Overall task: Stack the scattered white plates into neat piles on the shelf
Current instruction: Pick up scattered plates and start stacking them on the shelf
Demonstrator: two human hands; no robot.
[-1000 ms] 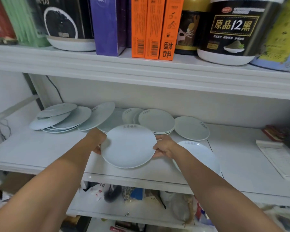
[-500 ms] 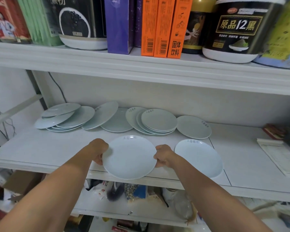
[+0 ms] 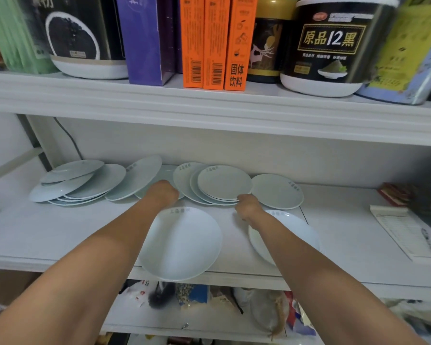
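Reaching both hands at the fanned back pile, I saw the left hand curled, empty; the right hand pinched the rim just beyond its fingertips. Best squared gently; a front plate lay behind them.

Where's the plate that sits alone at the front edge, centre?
In the head view the front plate lies flat at the shelf front edge, its rim slightly overhanging, between the two forearms, with a second plate to its right.

Two bare forearms in shot, no sleeves showing anywhere along them. The left hand and right hand are bare too: no gloves, no watch, no rings or bands visible.
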